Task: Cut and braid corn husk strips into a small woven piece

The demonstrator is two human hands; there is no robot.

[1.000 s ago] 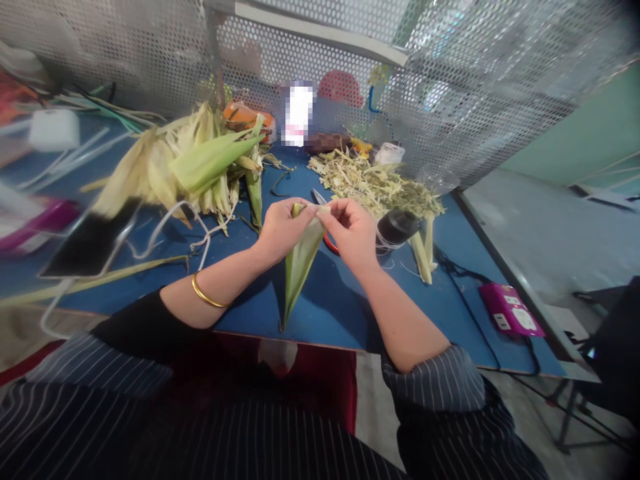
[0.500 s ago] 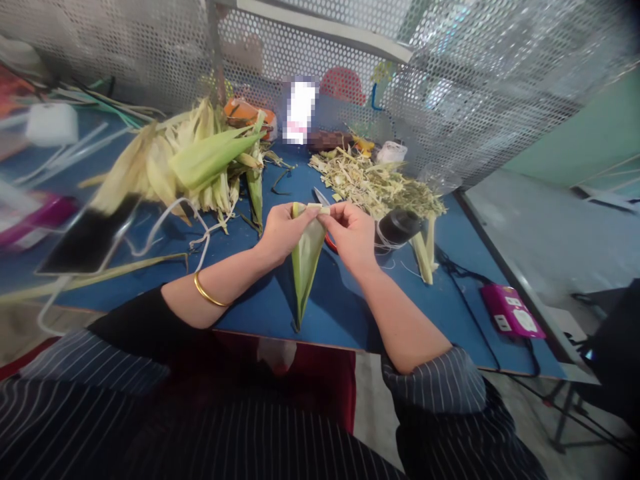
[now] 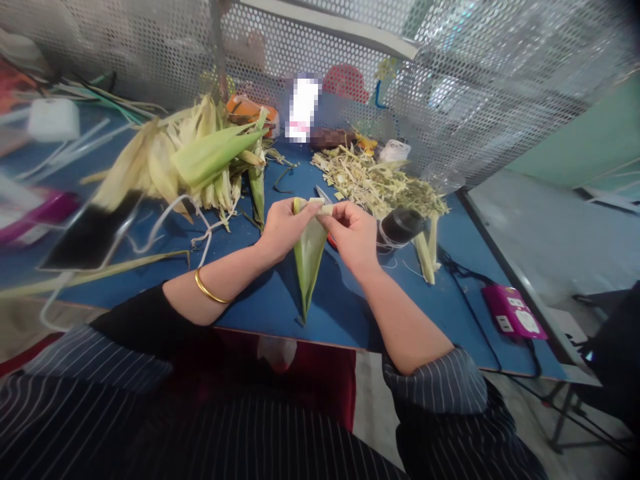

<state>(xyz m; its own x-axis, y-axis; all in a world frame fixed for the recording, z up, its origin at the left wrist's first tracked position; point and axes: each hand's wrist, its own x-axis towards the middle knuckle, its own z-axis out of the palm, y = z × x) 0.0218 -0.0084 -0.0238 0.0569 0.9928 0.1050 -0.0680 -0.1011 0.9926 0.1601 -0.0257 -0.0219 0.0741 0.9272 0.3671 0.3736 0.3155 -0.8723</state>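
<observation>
A pale green corn husk (image 3: 309, 260) hangs over the blue tabletop between my hands, its narrow tip pointing toward me. My left hand (image 3: 284, 227) pinches its wide upper edge, thumb on top. On the other side my right hand (image 3: 356, 233) is closed on the same edge, where a small pale folded bit shows between the fingertips. Just behind the fingers lie scissors (image 3: 323, 195), their red handle partly covered by my right hand. A black spool of thread (image 3: 401, 227) lies right beside that hand.
A heap of corn husks (image 3: 200, 157) lies to the left, near a dark tablet-like slab (image 3: 93, 233). Husk scraps (image 3: 380, 183) are piled at the back right. A purple power strip (image 3: 515, 312) with black cables rests at the right edge. Perforated metal mesh (image 3: 320, 33) stands behind.
The husk's lower tip has swung slightly right and up. Both hands keep their hold, with the pale folded edge showing a little more between the fingers.
</observation>
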